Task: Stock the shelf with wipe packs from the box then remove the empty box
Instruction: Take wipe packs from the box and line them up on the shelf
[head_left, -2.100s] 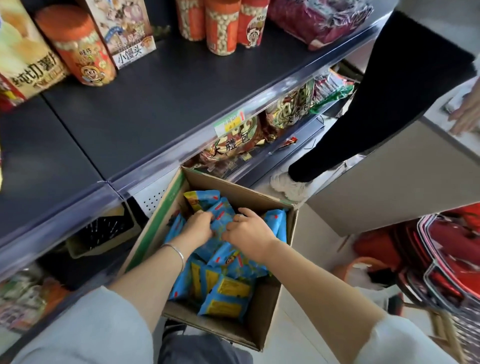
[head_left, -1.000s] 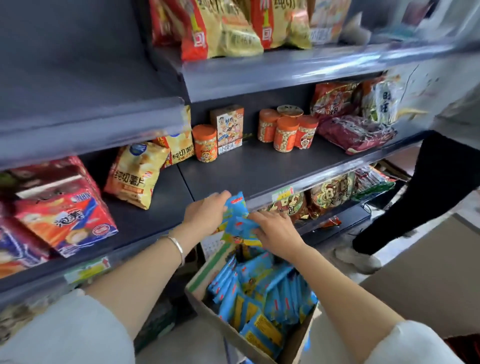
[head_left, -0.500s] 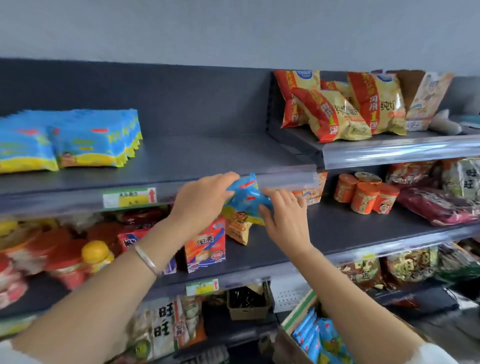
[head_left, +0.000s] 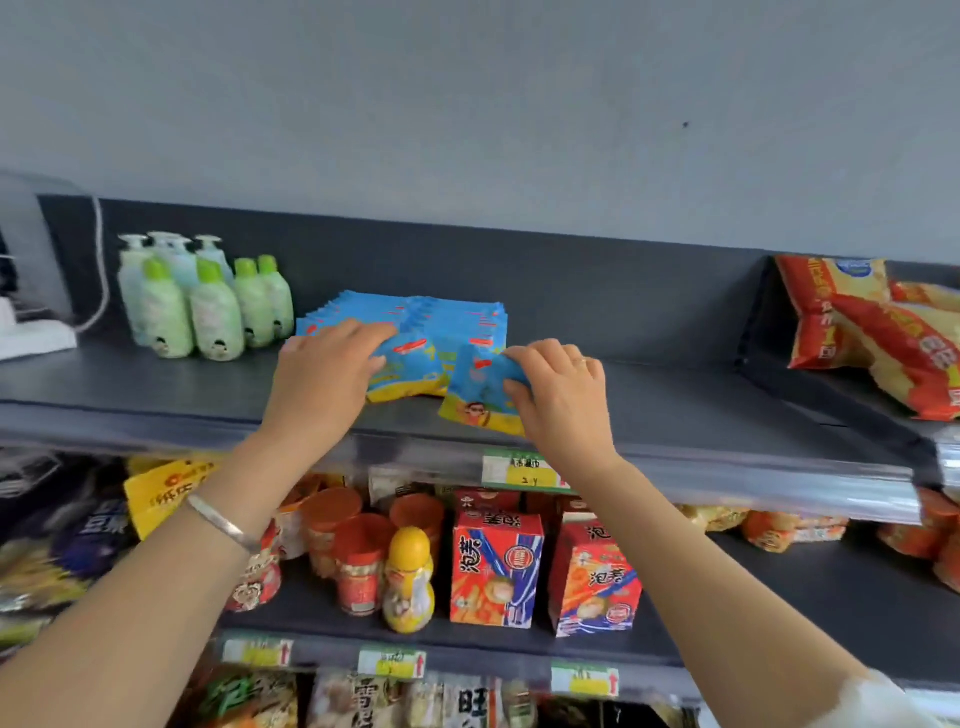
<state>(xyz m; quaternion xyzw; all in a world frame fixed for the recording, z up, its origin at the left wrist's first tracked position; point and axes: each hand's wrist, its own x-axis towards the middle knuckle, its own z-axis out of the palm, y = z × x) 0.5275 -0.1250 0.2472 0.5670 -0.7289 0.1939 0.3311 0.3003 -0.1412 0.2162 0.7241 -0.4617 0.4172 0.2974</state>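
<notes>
Blue and yellow wipe packs (head_left: 447, 325) stand in rows on the dark top shelf (head_left: 701, 415). My left hand (head_left: 324, 379) rests on the front pack of the left row, its fingers curled over that pack's top. My right hand (head_left: 563, 395) grips a tilted wipe pack (head_left: 480, 395) by its upper right corner, just in front of the right row, with the pack's yellow bottom edge on the shelf. The box is out of view.
Green lotion bottles (head_left: 202, 301) stand left of the wipe packs. Red and yellow chip bags (head_left: 872, 332) lie at the right on a neighbouring shelf. Below are snack boxes (head_left: 496, 569), orange-lidded jars (head_left: 358, 556) and a yellow bottle (head_left: 410, 579). A white device with a cable (head_left: 31, 291) sits far left.
Both hands lifted wipe packs out of the box, past the middle shelves, up to the top shelf. The hands have separated, each now on its own pack.
</notes>
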